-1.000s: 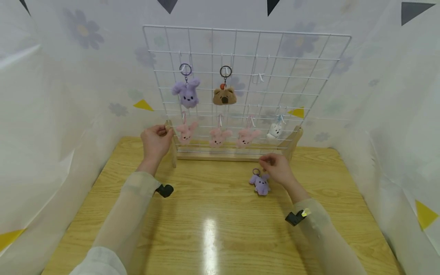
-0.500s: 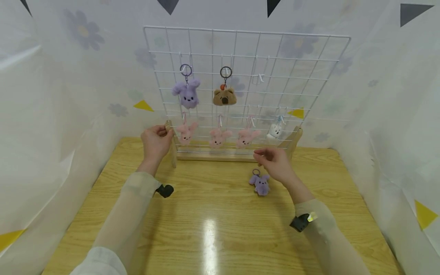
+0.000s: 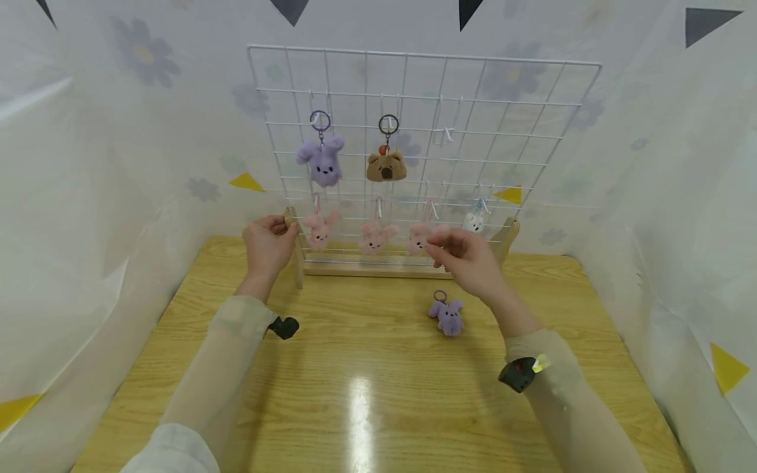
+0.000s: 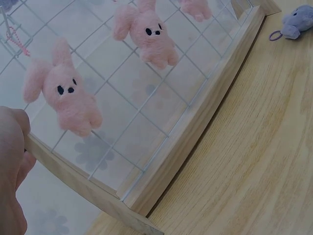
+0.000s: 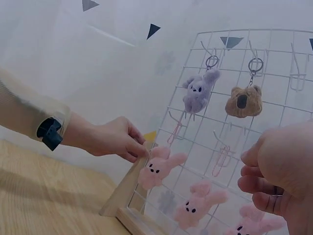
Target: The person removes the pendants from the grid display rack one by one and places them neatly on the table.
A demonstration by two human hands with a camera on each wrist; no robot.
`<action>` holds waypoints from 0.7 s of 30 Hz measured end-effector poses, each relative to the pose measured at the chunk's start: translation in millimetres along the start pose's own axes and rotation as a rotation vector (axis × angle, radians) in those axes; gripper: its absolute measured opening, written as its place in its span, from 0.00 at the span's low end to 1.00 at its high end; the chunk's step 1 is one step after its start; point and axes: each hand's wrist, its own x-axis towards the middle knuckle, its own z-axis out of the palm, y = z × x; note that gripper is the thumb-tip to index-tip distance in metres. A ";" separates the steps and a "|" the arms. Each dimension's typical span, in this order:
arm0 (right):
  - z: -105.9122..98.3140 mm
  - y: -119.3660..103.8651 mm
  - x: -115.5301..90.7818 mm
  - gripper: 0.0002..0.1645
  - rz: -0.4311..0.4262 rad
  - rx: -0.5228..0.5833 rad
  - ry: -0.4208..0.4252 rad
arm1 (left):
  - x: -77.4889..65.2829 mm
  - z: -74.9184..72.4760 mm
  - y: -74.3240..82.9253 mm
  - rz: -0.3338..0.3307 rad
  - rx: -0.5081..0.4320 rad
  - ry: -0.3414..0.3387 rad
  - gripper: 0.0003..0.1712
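Observation:
My left hand [image 3: 269,246] pinches the top of the wooden side post [image 4: 88,183] of a white wire grid rack [image 3: 426,52]. My right hand [image 3: 473,266], fingers loosely bent with nothing between them, hovers before the lower right of the grid. Its fingertips overlap a pink bunny plush [image 3: 417,242] in the head view, and it partly covers a white plush [image 3: 475,222]. Two more pink bunny plushes, a middle one [image 3: 372,239] and a left one [image 4: 73,100], hang in the same row. Below the right hand, a purple bunny keychain [image 3: 449,317] lies on the table.
On the upper row hang a purple bunny keychain [image 3: 322,161] and a brown bear keychain [image 3: 387,165]. To their right, a white hook [image 3: 446,135] carries nothing. The rack's wooden base bar [image 3: 372,270] stands on the wooden table [image 3: 355,361], with patterned sheeting behind.
My right hand has risen from beside the purple keychain on the table to the lower row of plushes. My left hand stays on the post.

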 end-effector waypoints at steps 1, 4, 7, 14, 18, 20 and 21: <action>-0.1 -3.7 2.2 0.11 -0.003 0.005 -0.002 | 0.2 0.1 -0.3 -0.003 -0.003 -0.001 0.15; -0.4 -14.7 9.0 0.11 -0.024 0.006 0.001 | 0.1 0.0 -0.7 -0.008 -0.011 -0.007 0.15; -0.7 -24.9 16.1 0.11 -0.042 0.005 0.000 | -0.1 -0.4 -0.8 -0.008 -0.017 -0.007 0.15; -2.8 -38.9 30.1 0.11 -0.047 0.009 -0.006 | 0.1 -0.6 -2.3 0.014 -0.009 0.004 0.14; -3.7 -42.7 37.1 0.10 -0.059 0.013 -0.004 | 0.4 -0.2 -2.6 0.022 -0.003 0.008 0.13; -4.1 -44.4 40.4 0.11 -0.062 0.007 0.002 | 0.8 0.0 -2.6 0.028 0.000 0.011 0.13; -4.3 -45.4 42.0 0.11 -0.070 0.004 0.006 | 0.9 0.0 -2.5 0.030 0.001 0.012 0.13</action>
